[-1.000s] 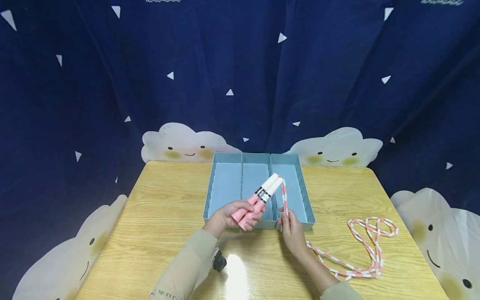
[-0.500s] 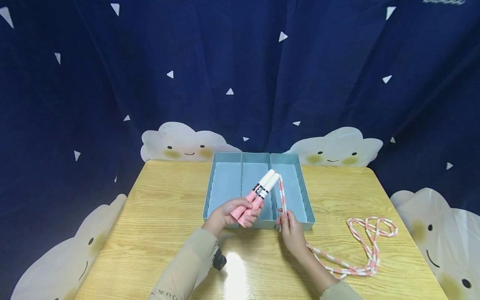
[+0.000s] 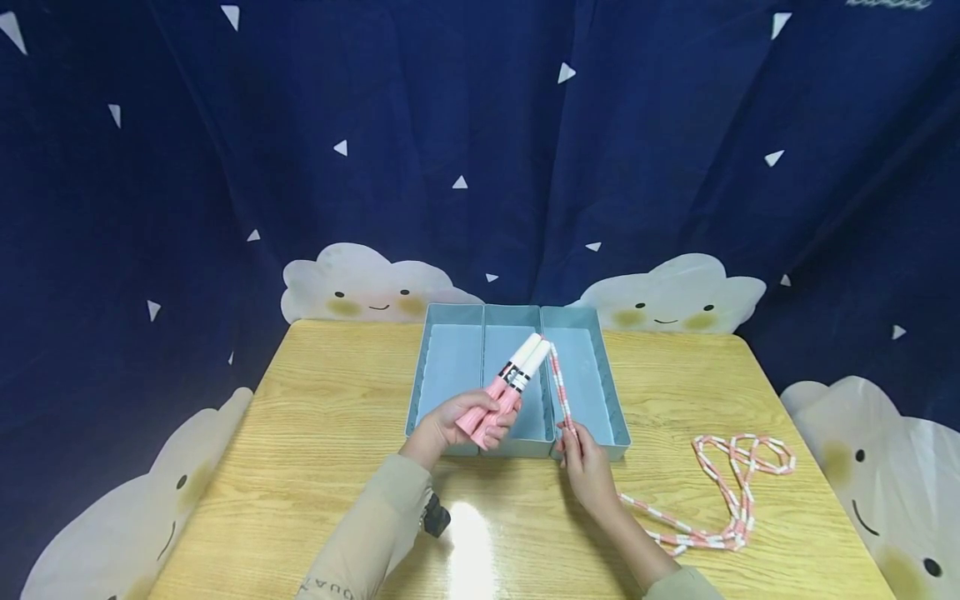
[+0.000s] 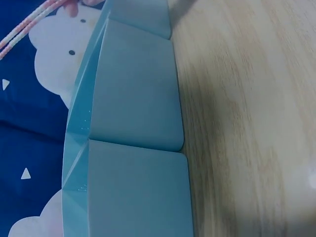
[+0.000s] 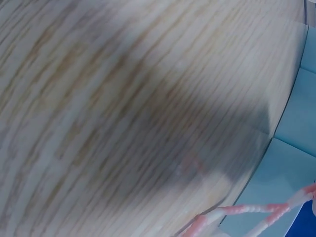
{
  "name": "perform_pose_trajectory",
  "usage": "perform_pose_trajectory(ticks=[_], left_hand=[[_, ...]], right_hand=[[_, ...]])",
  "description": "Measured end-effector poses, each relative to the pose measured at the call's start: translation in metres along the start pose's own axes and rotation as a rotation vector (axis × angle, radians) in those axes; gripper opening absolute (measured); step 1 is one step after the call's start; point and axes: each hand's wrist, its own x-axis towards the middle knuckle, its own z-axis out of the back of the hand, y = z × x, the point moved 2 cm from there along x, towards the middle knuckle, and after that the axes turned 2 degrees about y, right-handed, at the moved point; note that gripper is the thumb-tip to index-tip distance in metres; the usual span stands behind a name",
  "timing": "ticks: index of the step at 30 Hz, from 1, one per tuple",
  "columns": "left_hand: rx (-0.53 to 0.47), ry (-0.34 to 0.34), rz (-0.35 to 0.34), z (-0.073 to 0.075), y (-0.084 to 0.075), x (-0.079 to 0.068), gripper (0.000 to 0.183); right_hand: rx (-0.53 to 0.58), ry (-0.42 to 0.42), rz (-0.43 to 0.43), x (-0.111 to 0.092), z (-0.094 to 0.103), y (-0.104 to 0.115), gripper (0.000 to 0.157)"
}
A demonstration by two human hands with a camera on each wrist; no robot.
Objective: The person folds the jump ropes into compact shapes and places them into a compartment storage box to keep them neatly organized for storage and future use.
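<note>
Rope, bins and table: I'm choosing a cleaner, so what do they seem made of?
Rope: likely plastic beads, finish unclear; short pink and white segments show.
Bins: probably matte plastic; smooth walls, rounded corners.
Table: glossy wood or laminate; grain and glare.

White glare streaks the table [image 3: 330, 392], while both wrist views show soft shadows.

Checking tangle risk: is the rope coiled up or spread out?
Spread out: much of the rope lies in loose loops on the table; the right hand holds a stretch near the handles.
</note>
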Motion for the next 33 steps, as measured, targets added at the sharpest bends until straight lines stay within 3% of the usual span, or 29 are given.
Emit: perform_pose_trajectory(ticks=[15, 21, 28, 33], left_hand=[[0.017, 0.011, -0.039, 0.003, -0.003, -0.003, 0.022], [0.033, -0.026, -0.039, 0.004, -0.003, -0.002, 0.024], [0.057, -0.050, -0.039, 0.003, -0.004, -0.002, 0.027], [0.095, -0.048, -0.035, -0.001, -0.007, -0.002, 0.029]], right_hand=[[-0.098, -0.039, -0.054, -0.005, 0.004, -0.007, 0.015], [-0.217, -0.058, 0.051, -0.004, 0.006, -0.005, 0.007], [-0.316, 0.040, 0.167, 0.003, 0.010, 0.006, 0.007], [-0.416, 0.165, 0.166, 0.010, 0.015, 0.017, 0.010]])
